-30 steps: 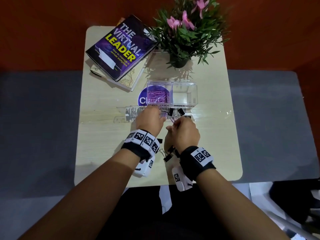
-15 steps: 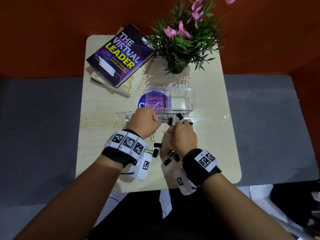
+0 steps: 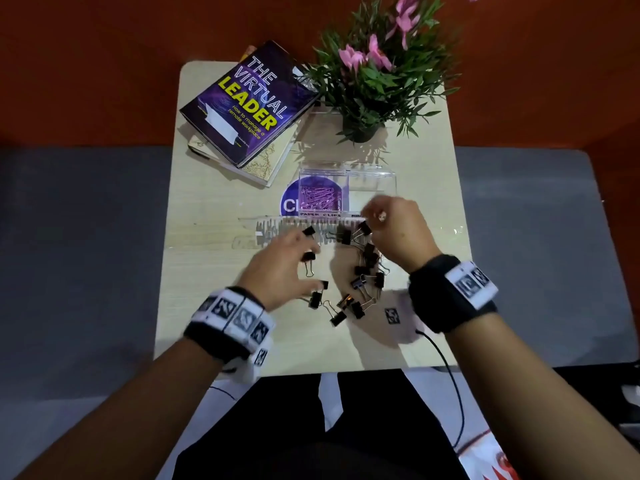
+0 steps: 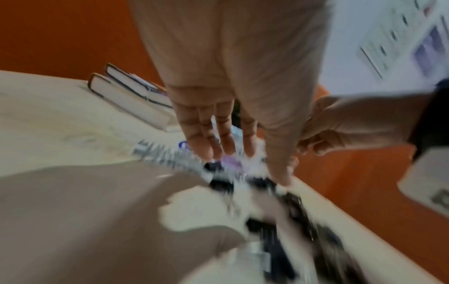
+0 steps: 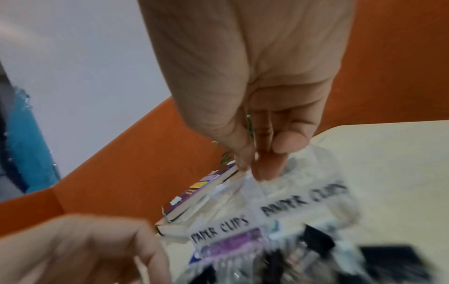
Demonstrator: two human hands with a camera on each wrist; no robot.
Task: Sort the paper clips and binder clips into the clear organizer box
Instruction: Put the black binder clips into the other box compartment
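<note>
The clear organizer box (image 3: 372, 174) stands mid-table, with purple paper clips (image 3: 318, 199) in its left compartment and nothing visible in the right one. Its lid (image 3: 273, 233) lies open flat in front. Several black binder clips (image 3: 362, 271) lie scattered on the table between my hands. My left hand (image 3: 306, 252) hovers over the left clips with its fingers (image 4: 199, 138) straight and spread, holding nothing. At the box's front edge my right hand (image 3: 375, 216) pinches thumb against fingertips (image 5: 267, 169), and a thin wire paper clip (image 5: 248, 123) shows between them.
Two stacked books (image 3: 249, 102) lie at the back left and a potted plant (image 3: 377, 71) stands at the back right. A purple round sticker (image 3: 289, 202) is left of the box. A black cable (image 3: 450, 375) hangs off the table's near edge.
My right hand rose from the pile and moved forward to the box front. My left hand drew back to the left and spread its fingers, uncovering more binder clips.
</note>
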